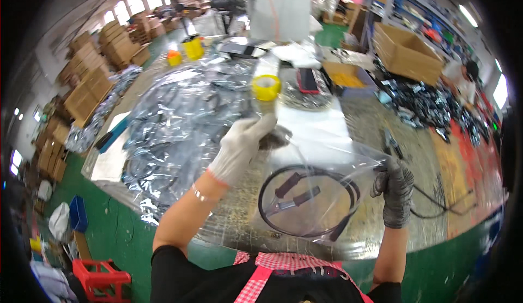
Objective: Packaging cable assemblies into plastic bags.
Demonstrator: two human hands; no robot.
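Between my hands hangs a clear plastic bag (340, 158) holding a coiled black cable (261, 197) with dark, handle-like end pieces (306, 196). My left hand (243, 144), in a white glove with dark fingertips, is closed on the bag's upper left edge. Gloved in dark grey, my right hand (395, 191) pinches the bag's upper right corner. Beyond my left hand stands a roll of yellow tape (266, 89). A white sheet (316, 120) lies on the table behind the bag.
A heap of shiny plastic bags (180, 123) covers the table's left side. Pliers (393, 142) and loose black cable (436, 210) lie at right. A phone (308, 81), an open cardboard box (407, 52) and a bin (348, 80) stand farther back. Another person (463, 82) is at far right.
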